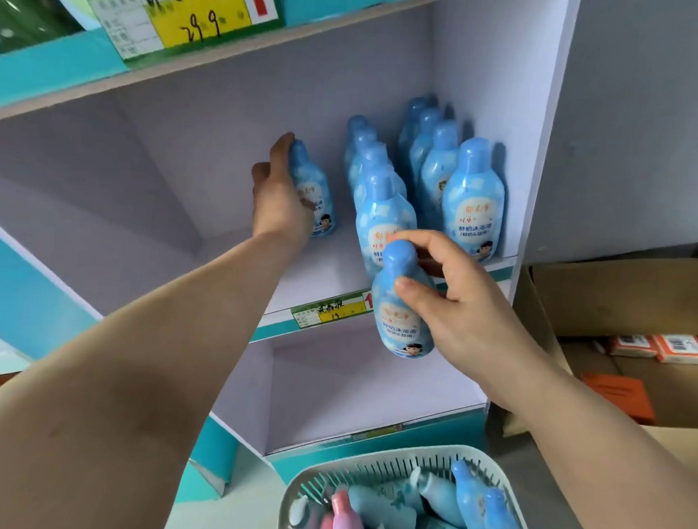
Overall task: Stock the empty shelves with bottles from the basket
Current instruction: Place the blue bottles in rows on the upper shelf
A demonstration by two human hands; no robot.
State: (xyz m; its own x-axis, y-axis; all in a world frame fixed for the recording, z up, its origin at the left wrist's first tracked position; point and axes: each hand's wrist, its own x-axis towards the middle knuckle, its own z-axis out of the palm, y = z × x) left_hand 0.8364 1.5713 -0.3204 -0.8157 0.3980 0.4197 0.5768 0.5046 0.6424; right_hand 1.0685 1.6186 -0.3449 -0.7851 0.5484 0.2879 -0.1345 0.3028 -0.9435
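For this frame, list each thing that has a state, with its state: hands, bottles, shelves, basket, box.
left hand: gripping bottle on shelf, upright
right hand: holding second bottle in front of shelf edge
stocked rows: upright
lower shelf: empty
basket: bottles lying inside
cardboard box: open

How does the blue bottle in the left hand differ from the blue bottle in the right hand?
The left hand sets its bottle deep on the shelf, tilted; the right hand holds its bottle in the air before the shelf edge, nearly upright. Both bottles look alike.
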